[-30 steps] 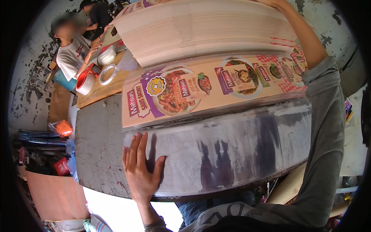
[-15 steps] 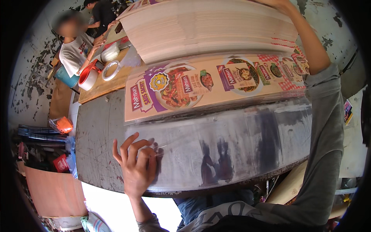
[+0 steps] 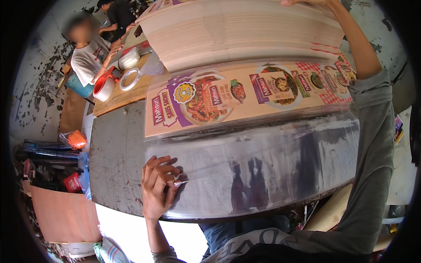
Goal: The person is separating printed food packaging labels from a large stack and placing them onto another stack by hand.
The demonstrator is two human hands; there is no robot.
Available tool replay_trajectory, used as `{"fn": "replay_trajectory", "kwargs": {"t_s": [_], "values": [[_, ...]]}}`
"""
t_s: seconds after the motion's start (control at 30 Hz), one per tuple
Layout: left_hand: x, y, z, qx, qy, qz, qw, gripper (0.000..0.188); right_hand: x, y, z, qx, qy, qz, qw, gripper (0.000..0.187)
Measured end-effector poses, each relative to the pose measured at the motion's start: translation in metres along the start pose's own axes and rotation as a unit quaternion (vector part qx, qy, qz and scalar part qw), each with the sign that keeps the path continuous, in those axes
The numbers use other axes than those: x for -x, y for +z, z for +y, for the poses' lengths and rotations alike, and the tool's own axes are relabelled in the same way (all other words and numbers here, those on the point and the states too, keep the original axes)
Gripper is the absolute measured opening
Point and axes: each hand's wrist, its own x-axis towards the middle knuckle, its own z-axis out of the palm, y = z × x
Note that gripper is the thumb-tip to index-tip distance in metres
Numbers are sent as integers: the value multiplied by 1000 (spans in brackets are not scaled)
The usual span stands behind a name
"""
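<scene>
A pile of clear plastic sleeves [image 3: 285, 162] lies flat along the near side of the table. My left hand [image 3: 158, 186] is at its left end, thumb and fingers closed in a pinch on a gathered bit of the plastic. Beyond lies a flat pile of printed cardboard sheets [image 3: 245, 115] with food pictures, in clear plastic. Behind it rises a tall stack of cardboard sheets [image 3: 245, 37], pale edges facing me. My right hand [image 3: 305, 2] reaches to the top of this stack at the upper rim; most of its fingers are cut off by the picture's edge.
On a wooden board [image 3: 112, 101] at the left are a red tape dispenser [image 3: 105, 85] and a white tape roll [image 3: 130, 79]. A person [image 3: 90, 57] sits beyond, another [image 3: 118, 17] further back. The grey table [image 3: 116, 149] has a worn surface; bags and rolled material lie left below.
My left hand's fingers have drawn together and now pinch the plastic, which bunches up at the fingertips. My right hand has shifted slightly at the stack's top.
</scene>
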Motion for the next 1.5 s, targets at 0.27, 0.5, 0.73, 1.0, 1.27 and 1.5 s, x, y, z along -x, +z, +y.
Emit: {"fn": "replay_trajectory", "kwargs": {"t_s": [0.27, 0.5, 0.73, 1.0, 1.27, 1.5], "values": [[3, 0, -2, 44, -10, 28, 999, 20, -7, 0, -2, -3, -30, 58, 998, 52], [1, -1, 2, 29, -12, 30, 999, 22, -22, 0, 11, 21, -111, 121, 986, 49], [0, 4, 3, 93, -29, 97, 990, 18, 46, 31, -78, 174, -123, 208, 955, 72], [6, 0, 0, 110, -36, 102, 988, 13, 44, 206, -143, 151, -377, 362, 839, 98], [5, 1, -2, 128, -40, 90, 987, 8, 38, 238, -158, -17, -360, 438, 824, 97], [8, 0, -10, 122, -26, 91, 988, 6, 51, 243, -152, 14, -335, 423, 842, 96]]}}
